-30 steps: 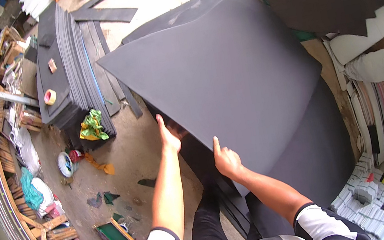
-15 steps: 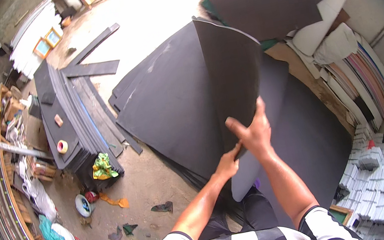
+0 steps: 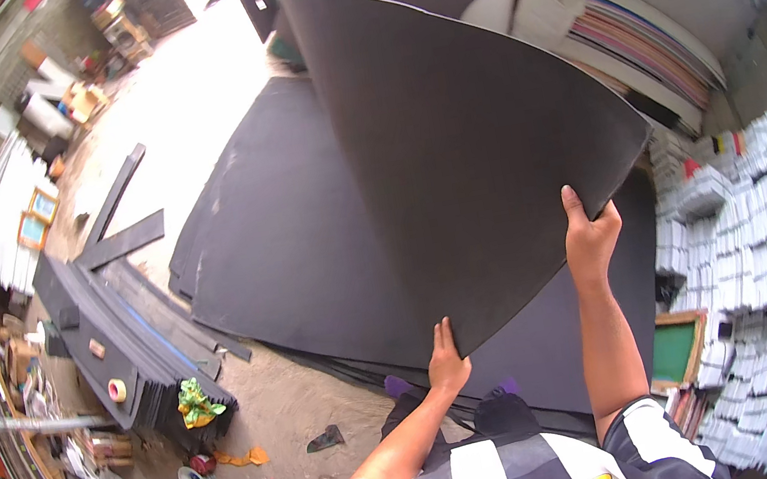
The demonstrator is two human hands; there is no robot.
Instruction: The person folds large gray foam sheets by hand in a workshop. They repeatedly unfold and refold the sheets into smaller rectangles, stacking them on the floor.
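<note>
A large, flexible black sheet (image 3: 479, 142) is lifted and curled over a stack of similar dark sheets (image 3: 270, 228). My right hand (image 3: 592, 235) grips its near edge toward the right corner, thumb on the face I see and fingers behind. Lower and to the left, my left hand (image 3: 448, 366) holds the same edge by the bend, its fingers pointing away from me. The sheet's far edge rises in a curve toward the top. Part of the stack on the right is hidden under the raised sheet.
Dark strips (image 3: 119, 324) are piled on the left, with a tape roll (image 3: 117, 390) on top and a green-yellow bundle (image 3: 196, 403) at the near end. White stacked bundles (image 3: 759, 298) fill the right side. A green framed panel (image 3: 678, 349) stands beside them. Scraps (image 3: 324, 438) litter the floor.
My right hand has swung right and outward, spreading the sheet from a narrow curl into a broad raised flap. My left hand stays near the bend. The view has shifted right.
</note>
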